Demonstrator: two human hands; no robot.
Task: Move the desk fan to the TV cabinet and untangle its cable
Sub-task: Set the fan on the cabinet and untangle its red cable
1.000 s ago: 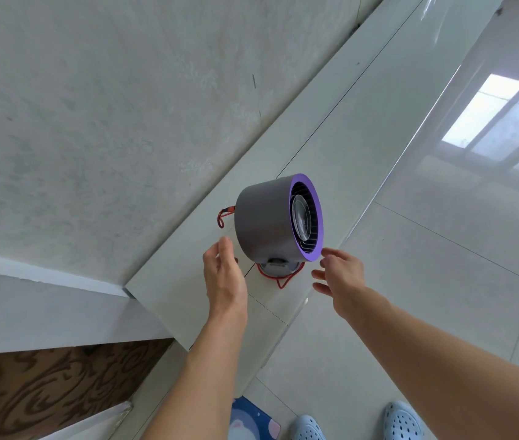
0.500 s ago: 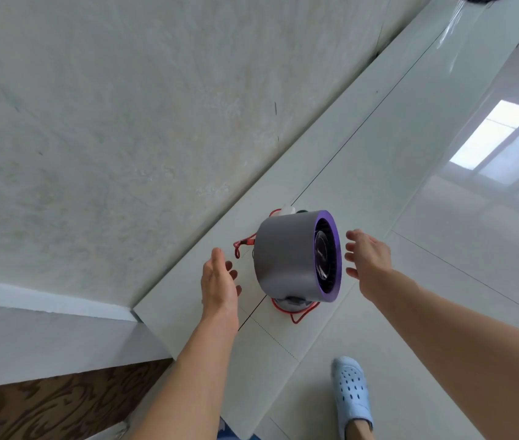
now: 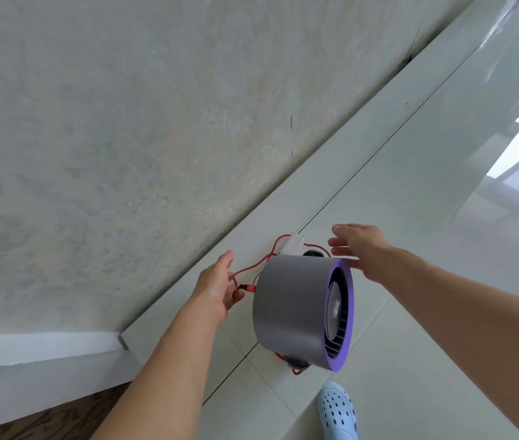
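The desk fan (image 3: 293, 308), a grey drum with a purple rim and dark grille, stands on the pale TV cabinet top (image 3: 410, 147) close to the wall. Its red cable (image 3: 253, 265) loops behind and under it, with a white plug (image 3: 293, 244) lying just past the fan. My left hand (image 3: 217, 287) is at the cable on the fan's left, fingers spread and touching the red loop; I cannot tell whether it grips it. My right hand (image 3: 359, 249) hovers open over the fan's far top edge, near the plug.
A marbled wall (image 3: 125, 138) runs along the cabinet's back. Glossy floor tiles (image 3: 489, 249) lie to the right. A light blue clog (image 3: 337, 411) stands at the cabinet's front edge. A white ledge (image 3: 42, 350) and brown patterned surface (image 3: 45, 420) sit lower left.
Both hands have moved away from the fan's sides toward its back: the left to the red cable, the right over the top toward the plug. The view has come closer.
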